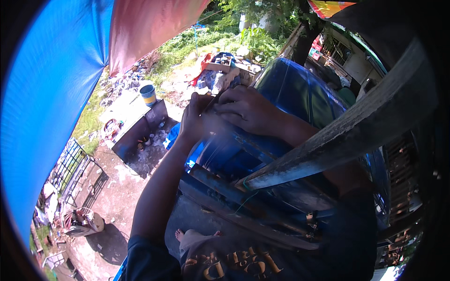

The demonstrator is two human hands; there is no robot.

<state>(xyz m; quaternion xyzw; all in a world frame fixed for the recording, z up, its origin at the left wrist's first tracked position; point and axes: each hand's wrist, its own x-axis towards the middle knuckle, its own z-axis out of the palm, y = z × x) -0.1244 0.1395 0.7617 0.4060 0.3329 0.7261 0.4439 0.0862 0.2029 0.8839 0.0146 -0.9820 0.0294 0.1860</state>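
1. Head view: your left hand [191, 121] and right hand [247, 110] meet just above the middle of the frame, close together, fingers curled and narrow rather than spread.
2. Between your fingertips there seems to be a thin dark piece [213, 100]; shade and blur hide what it is, and you cannot tell from here how firmly either hand grips it.
3. From its apparent thinness, expect it to be light, perhaps bendy, and easy to let slip. Pinch it near each end, thumb against forefinger, and press gently until you feel how stiff it is.
4. Below your hands, at the centre, dark bars [220, 183] run toward the lower right; they look rigid and heavy.
5. A thick grey pole [328, 132] slants from the upper right to the centre, a thin green cord [245, 184] near its lower end. It looks stiff and rough; your right arm passes behind it.
6. A blue vehicle [283, 89] fills the upper right of centre; a blue tarp [51, 93] hangs at the upper left.
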